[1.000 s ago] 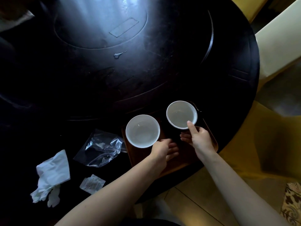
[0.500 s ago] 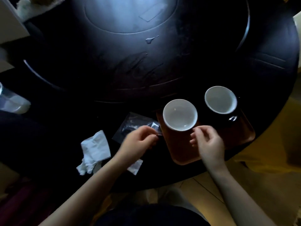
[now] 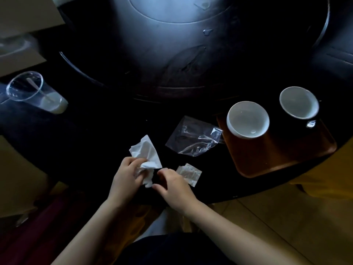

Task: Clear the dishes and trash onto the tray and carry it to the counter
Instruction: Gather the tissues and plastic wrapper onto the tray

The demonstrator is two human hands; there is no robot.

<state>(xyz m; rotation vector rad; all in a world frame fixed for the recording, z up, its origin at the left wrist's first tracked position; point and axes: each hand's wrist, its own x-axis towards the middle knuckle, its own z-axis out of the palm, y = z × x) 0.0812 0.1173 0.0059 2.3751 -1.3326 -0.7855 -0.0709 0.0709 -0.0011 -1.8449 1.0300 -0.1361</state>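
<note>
A brown tray (image 3: 271, 159) lies at the table's right front edge with a white bowl (image 3: 247, 119) and a dark cup with a white inside (image 3: 299, 102) on it. Left of the tray lie a clear plastic bag (image 3: 193, 138) and a small white packet (image 3: 189, 174). My left hand (image 3: 127, 177) grips a crumpled white tissue (image 3: 146, 154) near the front edge. My right hand (image 3: 172, 185) hovers beside it with fingers curled, touching the tissue's lower end, just left of the packet.
A clear plastic cup (image 3: 32, 92) with a spoon and a little pale liquid stands at the far left. The dark round table (image 3: 172, 60) has a raised turntable in its middle. A yellow chair (image 3: 328, 176) sits at the right.
Both hands have moved left from the tray and bowls to the tissue. My left hand has taken hold of the tissue. The view has swung left, bringing the plastic cup into sight.
</note>
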